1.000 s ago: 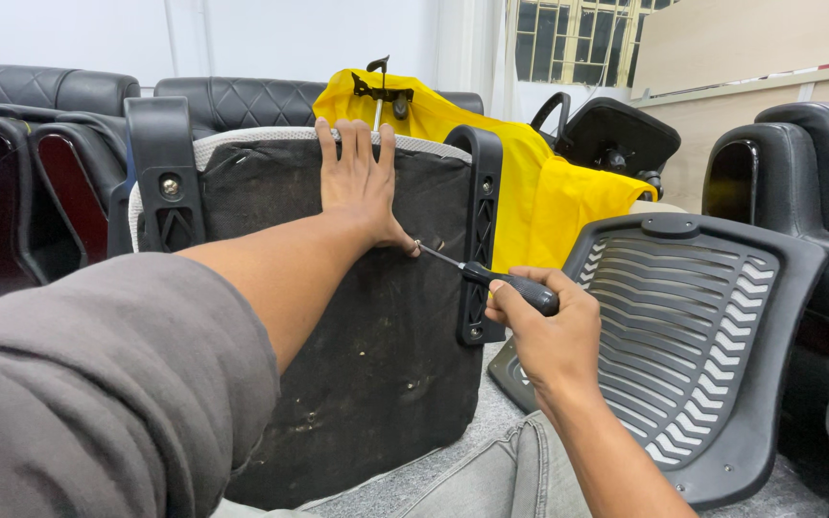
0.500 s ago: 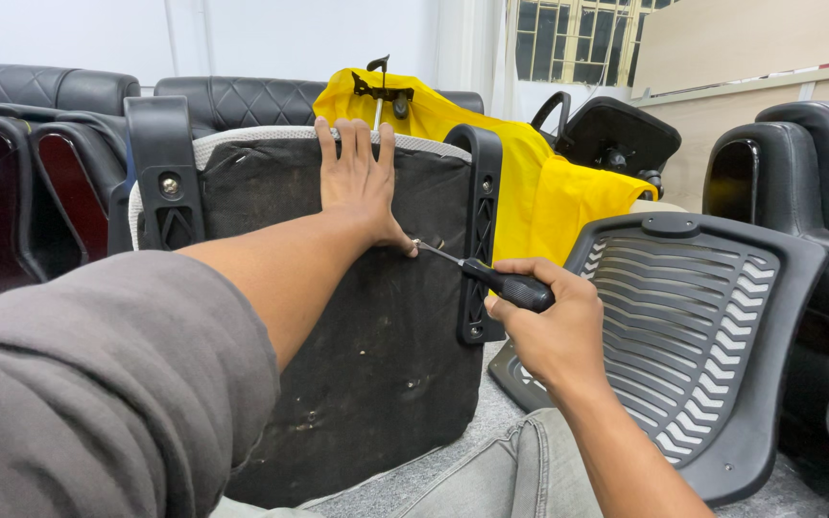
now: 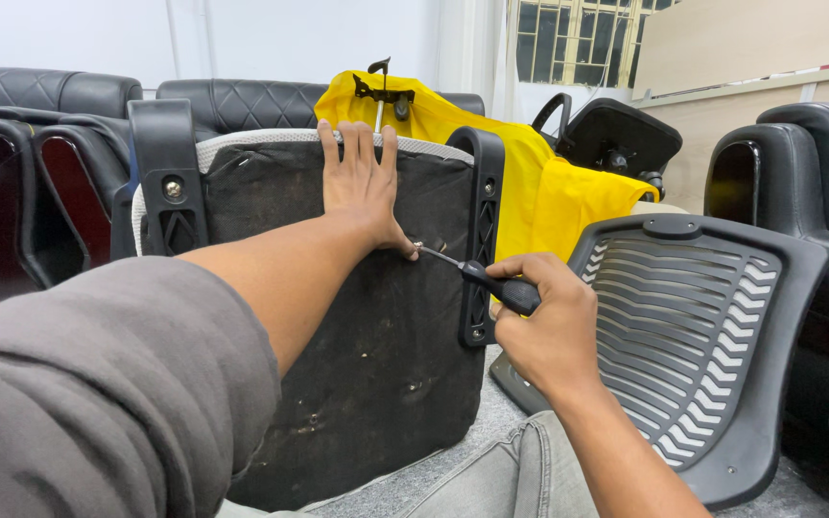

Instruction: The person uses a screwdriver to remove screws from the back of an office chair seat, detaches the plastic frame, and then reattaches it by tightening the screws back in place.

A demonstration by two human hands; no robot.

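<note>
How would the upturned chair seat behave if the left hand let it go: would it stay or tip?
The chair seat stands on its edge, so it would probably tip without the left hand pressed flat on it. It looks stiff, not floppy: the screwdriver in the right hand pushes on it without visible bending.

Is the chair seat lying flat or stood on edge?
On edge: the seat stands upright, underside facing the camera, left hand flat against it.

Left hand: the left hand lies flat, fingers spread, on the underside of the upturned chair seat.
Right hand: the right hand grips a black-handled screwdriver, tip at the seat just beside the left thumb.
Beside the seat: a slatted plastic chair back leans at the right.
Behind: yellow cloth, black sofas.
</note>
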